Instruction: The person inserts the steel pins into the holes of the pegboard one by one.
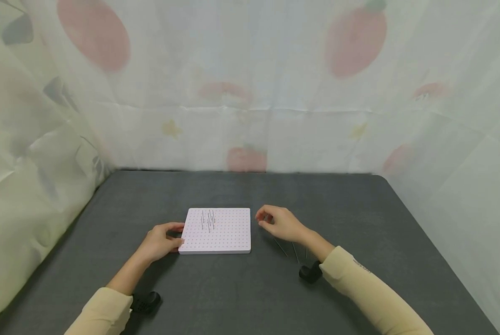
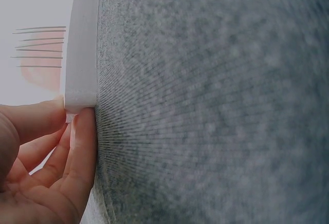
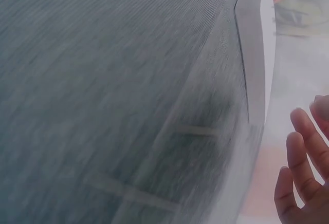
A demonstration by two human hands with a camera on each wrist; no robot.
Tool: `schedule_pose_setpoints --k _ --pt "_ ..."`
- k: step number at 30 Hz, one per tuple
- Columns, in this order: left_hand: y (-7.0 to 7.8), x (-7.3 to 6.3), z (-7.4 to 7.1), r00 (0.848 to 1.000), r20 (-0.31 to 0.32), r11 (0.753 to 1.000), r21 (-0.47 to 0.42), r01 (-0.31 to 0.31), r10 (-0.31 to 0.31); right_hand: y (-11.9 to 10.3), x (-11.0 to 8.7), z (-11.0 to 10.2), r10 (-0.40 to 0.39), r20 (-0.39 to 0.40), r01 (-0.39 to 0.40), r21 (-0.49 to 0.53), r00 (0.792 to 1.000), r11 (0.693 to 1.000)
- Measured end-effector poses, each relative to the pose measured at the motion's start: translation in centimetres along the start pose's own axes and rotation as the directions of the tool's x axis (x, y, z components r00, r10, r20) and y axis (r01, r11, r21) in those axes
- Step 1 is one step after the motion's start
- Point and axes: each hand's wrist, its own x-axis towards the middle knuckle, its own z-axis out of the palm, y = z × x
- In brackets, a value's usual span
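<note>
Several thin pins (image 1: 209, 222) stand in the white board (image 1: 229, 233) on the tabletop (image 1: 229, 293), toward its far left; at least three loose pins (image 1: 281, 247) nearby look not yet placed. The left hand (image 1: 159, 242) grips the board's edge; whether the curved right hand (image 1: 284, 224) holds anything, I cannot tell.

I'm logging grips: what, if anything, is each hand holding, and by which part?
The left hand grips the white board by its left edge. Whether the right hand holds anything cannot be told.
</note>
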Motion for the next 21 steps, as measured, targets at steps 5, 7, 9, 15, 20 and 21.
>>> schedule_pose_setpoints --k 5,7,9,15,20,21 --pt "0.0 -0.1 0.0 1.000 0.002 1.000 -0.003 0.009 -0.009 0.8 -1.3 -1.1 -0.005 0.007 0.005 -0.026 1.000 1.000" --pt "0.0 -0.1 0.0 1.000 0.003 1.000 -0.004 0.010 -0.010 1.1 -1.9 -1.5 -0.008 0.015 0.008 -0.034 1.000 0.999" --pt "-0.1 -0.1 0.0 1.000 0.005 1.000 -0.008 0.008 -0.008 1.4 -2.4 -2.0 -0.008 0.025 0.009 -0.033 1.000 0.999" --pt "-0.1 0.0 0.0 1.000 0.003 1.000 -0.010 0.001 -0.001 2.3 -3.8 -3.3 0.002 0.044 -0.001 -0.033 0.999 0.999" --pt "0.0 0.0 0.0 1.000 0.001 1.000 -0.006 0.001 -0.001 3.5 -4.9 -3.8 0.012 0.057 -0.009 -0.048 0.998 0.999" --pt "0.0 0.0 0.0 1.000 0.001 1.000 -0.007 0.002 -0.002 3.7 -5.2 -3.9 0.015 0.061 -0.012 -0.046 0.998 0.999"
